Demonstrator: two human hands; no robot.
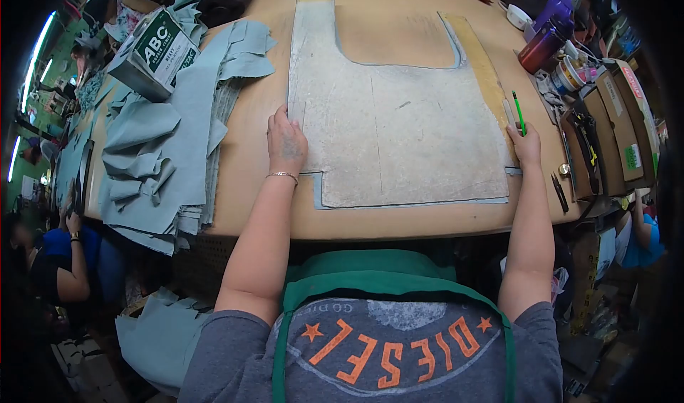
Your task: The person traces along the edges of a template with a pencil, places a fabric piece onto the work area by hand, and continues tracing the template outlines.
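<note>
"Head view: where is the big template (420,136) lying?"

"It is lying flat in the middle of the wooden table (248,128), its wide notch facing the far side and its straight edge running near the person's side. Yellowish patches are showing at the tip of its left arm and down its right arm."

"Is anything lying beneath it?"

"Yes, a blue-grey sheet (318,193) is peeking out along the near edge, at the lower left corner and around the notch."

"What is the left hand (288,145) doing?"

"It is resting on the template's left edge, fingers close together and pointing away from the body. Whether they are pinching that edge or only pressing, I cannot tell."

"And the right hand (526,145)?"

"That one is closing around a green pencil (519,112), which is standing nearly upright out of the grip, while the hand is sitting at the template's right edge."

"What is lying about them?"

"Left of the template, a stack of blue-grey pieces (187,136) is spreading over the table, with an ABC can (153,54) standing on it. To the right, a black tool (559,192) is lying near the table's edge, and a red tumbler (545,45) is standing farther back."
</note>
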